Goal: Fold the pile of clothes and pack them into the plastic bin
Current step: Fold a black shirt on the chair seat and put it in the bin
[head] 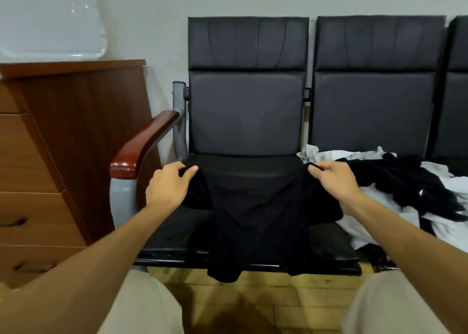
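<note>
A black garment (255, 217) lies spread on the seat of a dark chair (243, 110), its lower end hanging over the seat's front edge. My left hand (169, 184) pinches the garment's upper left corner. My right hand (334, 179) pinches its upper right corner. A pile of black and white clothes (395, 181) lies on the neighbouring seat to the right. A clear plastic bin lid or bin (50, 16) stands on the wooden cabinet at the upper left.
A wooden drawer cabinet (63, 143) stands to the left of the chair. The chair has a red-brown armrest (141, 143) on its left. More dark seats (377, 85) continue to the right against the wall. My knees are at the bottom over a wooden floor (266, 303).
</note>
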A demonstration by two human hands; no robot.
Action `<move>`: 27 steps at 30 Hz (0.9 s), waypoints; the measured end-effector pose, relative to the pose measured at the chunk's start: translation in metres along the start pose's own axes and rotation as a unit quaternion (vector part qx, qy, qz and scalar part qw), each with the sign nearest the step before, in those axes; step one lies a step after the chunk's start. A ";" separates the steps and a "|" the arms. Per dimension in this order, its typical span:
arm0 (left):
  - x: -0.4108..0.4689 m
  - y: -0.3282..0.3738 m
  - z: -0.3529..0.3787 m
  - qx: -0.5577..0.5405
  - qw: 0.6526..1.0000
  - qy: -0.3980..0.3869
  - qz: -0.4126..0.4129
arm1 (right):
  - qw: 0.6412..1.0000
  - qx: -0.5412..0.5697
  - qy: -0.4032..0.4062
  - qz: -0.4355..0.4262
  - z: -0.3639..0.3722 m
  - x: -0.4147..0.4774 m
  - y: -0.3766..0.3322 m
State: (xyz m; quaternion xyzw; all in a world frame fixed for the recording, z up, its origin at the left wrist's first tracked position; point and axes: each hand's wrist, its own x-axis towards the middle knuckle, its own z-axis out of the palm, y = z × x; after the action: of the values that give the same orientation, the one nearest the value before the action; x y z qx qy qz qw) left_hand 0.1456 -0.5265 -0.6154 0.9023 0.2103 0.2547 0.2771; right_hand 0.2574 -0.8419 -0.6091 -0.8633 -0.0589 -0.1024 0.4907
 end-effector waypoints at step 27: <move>0.026 0.144 -0.157 -0.305 0.949 -0.063 -0.053 | 0.982 0.032 0.175 -0.068 -0.122 -0.005 -0.168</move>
State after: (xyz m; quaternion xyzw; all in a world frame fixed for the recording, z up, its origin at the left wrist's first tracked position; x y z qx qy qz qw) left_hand 0.1095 -0.5609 -0.4062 0.7765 0.1522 0.2340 0.5650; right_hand 0.2044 -0.8611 -0.4090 -0.8100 -0.0341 -0.2830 0.5125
